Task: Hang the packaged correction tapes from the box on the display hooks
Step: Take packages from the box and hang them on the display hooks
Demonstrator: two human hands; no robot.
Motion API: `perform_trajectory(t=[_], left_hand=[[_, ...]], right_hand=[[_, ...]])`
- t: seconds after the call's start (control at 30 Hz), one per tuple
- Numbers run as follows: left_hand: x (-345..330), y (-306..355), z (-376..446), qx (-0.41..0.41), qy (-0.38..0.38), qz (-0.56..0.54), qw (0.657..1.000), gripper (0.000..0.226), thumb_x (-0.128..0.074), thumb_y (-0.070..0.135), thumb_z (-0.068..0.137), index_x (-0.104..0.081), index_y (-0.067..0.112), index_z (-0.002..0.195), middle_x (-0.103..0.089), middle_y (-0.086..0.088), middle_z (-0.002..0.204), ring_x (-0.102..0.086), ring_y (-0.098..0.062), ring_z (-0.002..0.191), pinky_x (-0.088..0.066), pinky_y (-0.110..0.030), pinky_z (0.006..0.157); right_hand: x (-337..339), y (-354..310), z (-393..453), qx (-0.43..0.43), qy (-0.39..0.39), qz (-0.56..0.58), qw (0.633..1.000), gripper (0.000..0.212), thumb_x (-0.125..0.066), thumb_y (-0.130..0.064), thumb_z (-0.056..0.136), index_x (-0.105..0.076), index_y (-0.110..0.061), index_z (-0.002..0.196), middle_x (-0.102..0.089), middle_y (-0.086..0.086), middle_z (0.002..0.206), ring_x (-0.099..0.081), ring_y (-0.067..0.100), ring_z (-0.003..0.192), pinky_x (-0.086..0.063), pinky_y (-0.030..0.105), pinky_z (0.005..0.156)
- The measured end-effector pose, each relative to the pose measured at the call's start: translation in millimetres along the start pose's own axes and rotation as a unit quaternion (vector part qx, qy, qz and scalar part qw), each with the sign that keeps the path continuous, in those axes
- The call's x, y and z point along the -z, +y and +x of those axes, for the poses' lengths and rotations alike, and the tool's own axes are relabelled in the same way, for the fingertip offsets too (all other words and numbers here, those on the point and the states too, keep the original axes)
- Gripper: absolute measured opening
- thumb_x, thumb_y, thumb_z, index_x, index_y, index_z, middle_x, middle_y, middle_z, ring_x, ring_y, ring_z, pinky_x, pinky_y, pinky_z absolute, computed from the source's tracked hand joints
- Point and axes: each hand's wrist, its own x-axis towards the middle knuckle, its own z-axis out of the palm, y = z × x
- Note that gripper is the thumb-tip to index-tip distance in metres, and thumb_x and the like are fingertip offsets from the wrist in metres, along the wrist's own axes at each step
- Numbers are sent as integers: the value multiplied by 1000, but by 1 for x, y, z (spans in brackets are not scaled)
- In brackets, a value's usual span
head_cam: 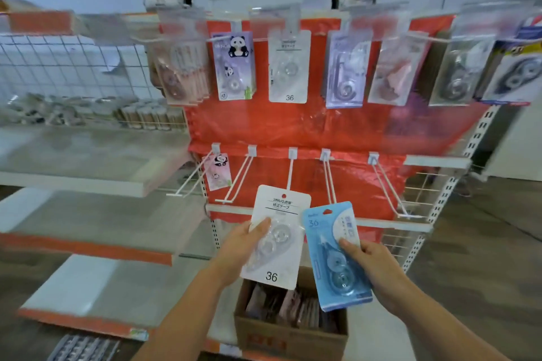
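White card fills my left hand (246,246): the thumb presses across the front of a white correction tape pack (277,239) and the fingers curl behind its left edge, so the hand is closed on it. The pack stands nearly upright, printed "36" at the bottom, with a clear blister showing the tape dispenser, and its hang hole sits right at the tip of the middle lower hook (290,173); I cannot tell whether the hook has entered the hole. My right hand (378,265) pinches a blue correction tape pack (334,258) at its right edge, thumb on the front, fingers behind. That pack tilts with its top leaning left, touching or just overlapping the white one, and shows "30" near its top corner. Below both packs sits the cardboard box (290,331), open, with more packs standing in it. On the lower row one pink panda pack (217,171) hangs at the far left; the other lower hooks I see are bare. The upper row (293,67) carries hanging packs across the red backing panel (278,126).
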Motion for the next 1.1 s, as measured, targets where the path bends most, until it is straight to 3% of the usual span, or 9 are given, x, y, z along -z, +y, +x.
perform_trajectory(t=[0.13, 0.2, 0.27, 0.4, 0.5, 0.6, 0.67, 0.87, 1.1], left_hand=[[-17, 43, -7, -54, 1, 9, 998, 22, -56, 41, 90, -67, 24, 99, -73, 9, 93, -68, -12, 90, -53, -31, 79], [-29, 63, -9, -84, 9, 13, 996, 15, -53, 39, 93, -64, 29, 92, -71, 17, 86, -64, -3, 88, -47, -21, 73], [-40, 80, -7, -98, 4, 13, 995, 17, -53, 38, 93, -65, 26, 93, -73, 10, 93, -66, -6, 89, -48, -22, 73], [-59, 107, -2, -126, 17, 6, 992, 14, -53, 31, 95, -61, 24, 87, -67, 14, 84, -59, 7, 67, -45, -7, 53], [-62, 120, 6, -136, 34, -7, 990, 22, -55, 35, 94, -64, 17, 103, -69, -2, 106, -65, -9, 89, -50, -21, 76], [-57, 128, 19, -138, 53, -27, 989, 29, -56, 42, 91, -65, 19, 107, -69, -3, 112, -62, -21, 106, -46, -40, 99], [-54, 138, 27, -148, 47, -29, 987, 29, -57, 43, 91, -66, 20, 105, -71, -1, 107, -65, -21, 104, -48, -42, 97], [-48, 171, 47, -191, 57, -38, 979, 16, -55, 37, 93, -64, 24, 90, -70, 11, 80, -65, -4, 75, -47, -19, 63], [-30, 202, 74, -220, 62, -28, 973, 26, -56, 41, 91, -65, 17, 88, -68, 1, 86, -63, -14, 82, -49, -28, 75]], right_hand=[[11, -46, -12, 51, 16, 19, 998, 27, -64, -27, 84, -66, -1, 93, -74, 13, 89, -71, 31, 81, -57, 46, 77], [18, -67, -15, 75, 22, 34, 996, 23, -64, -26, 85, -65, -3, 87, -74, 11, 84, -72, 27, 74, -59, 39, 66], [25, -85, -18, 96, 28, 52, 994, 19, -62, -22, 89, -64, -4, 86, -74, 8, 78, -72, 22, 68, -58, 32, 57], [37, -110, -22, 128, 41, 64, 989, 23, -61, -24, 89, -65, -3, 96, -74, 12, 88, -71, 28, 79, -59, 42, 73], [43, -120, -21, 136, 60, 64, 987, 23, -62, -28, 88, -65, -7, 95, -74, 11, 89, -71, 31, 82, -57, 46, 79], [43, -126, -16, 128, 68, 79, 986, 23, -61, -29, 88, -64, -7, 96, -74, 12, 90, -71, 31, 82, -57, 47, 79], [42, -132, -10, 122, 76, 89, 986, 23, -62, -29, 87, -64, -7, 95, -74, 12, 90, -70, 31, 83, -56, 49, 82], [32, -150, 16, 143, 79, 92, 982, 20, -63, -30, 87, -64, -11, 91, -74, 11, 89, -70, 32, 85, -55, 50, 83], [16, -162, 44, 164, 66, 92, 980, 20, -61, -29, 88, -62, -10, 97, -73, 8, 90, -71, 26, 79, -58, 43, 76]])
